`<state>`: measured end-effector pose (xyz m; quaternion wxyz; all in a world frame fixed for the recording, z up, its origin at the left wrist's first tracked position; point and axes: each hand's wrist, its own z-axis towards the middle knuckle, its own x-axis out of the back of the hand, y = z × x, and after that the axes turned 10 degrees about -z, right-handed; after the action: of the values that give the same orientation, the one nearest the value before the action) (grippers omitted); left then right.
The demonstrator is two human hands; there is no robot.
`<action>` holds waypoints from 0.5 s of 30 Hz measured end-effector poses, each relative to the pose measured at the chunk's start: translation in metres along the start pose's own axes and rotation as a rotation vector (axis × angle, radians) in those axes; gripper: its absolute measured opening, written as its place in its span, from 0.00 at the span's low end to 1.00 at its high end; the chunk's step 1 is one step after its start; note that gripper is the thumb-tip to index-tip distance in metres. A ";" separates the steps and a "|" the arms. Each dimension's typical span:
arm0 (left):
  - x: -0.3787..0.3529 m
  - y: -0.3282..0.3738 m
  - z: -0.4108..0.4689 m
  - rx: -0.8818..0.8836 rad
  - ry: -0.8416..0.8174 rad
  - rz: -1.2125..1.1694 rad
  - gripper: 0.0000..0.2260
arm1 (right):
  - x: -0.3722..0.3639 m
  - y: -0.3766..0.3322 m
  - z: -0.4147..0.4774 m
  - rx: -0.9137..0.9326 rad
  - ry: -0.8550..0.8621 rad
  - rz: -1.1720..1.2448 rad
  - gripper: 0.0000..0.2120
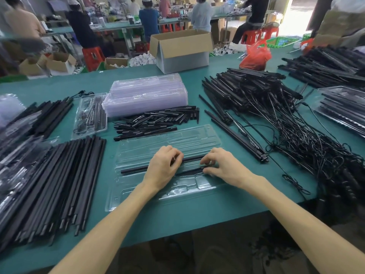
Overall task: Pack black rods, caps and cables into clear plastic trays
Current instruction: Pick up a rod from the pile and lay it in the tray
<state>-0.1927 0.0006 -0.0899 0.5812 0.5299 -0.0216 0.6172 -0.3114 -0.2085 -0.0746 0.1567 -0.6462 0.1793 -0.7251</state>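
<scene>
An open clear plastic tray (169, 141) lies on the green table in front of me. Two black rods lie in its grooves; the nearer one (133, 171) sticks out to the left of my left hand. My left hand (164, 167) rests over both rods with curled fingers pressing on them. My right hand (223, 167) pinches the rods' right ends with fingertips and thumb. A pile of short black caps (156, 119) lies just behind the tray. Rods with tangled cables (292, 131) are heaped to the right.
A bundle of long black rods (59, 186) lies at the left. A stack of clear trays (146, 93) stands behind the caps, a packed tray (90, 115) beside it. Packed trays (341, 107) sit at the right, a cardboard box (181, 50) at the back. People work at far tables.
</scene>
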 end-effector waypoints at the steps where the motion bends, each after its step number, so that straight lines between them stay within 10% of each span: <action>1: 0.000 0.000 0.000 -0.021 -0.022 0.017 0.07 | 0.000 0.000 -0.001 -0.003 0.014 0.008 0.05; 15: -0.001 -0.004 0.000 -0.055 -0.113 -0.004 0.23 | -0.003 -0.002 0.005 0.006 0.041 0.035 0.05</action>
<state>-0.1900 0.0007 -0.0928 0.5947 0.5476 -0.0704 0.5844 -0.3065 -0.2052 -0.0759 0.1678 -0.6273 0.1916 -0.7359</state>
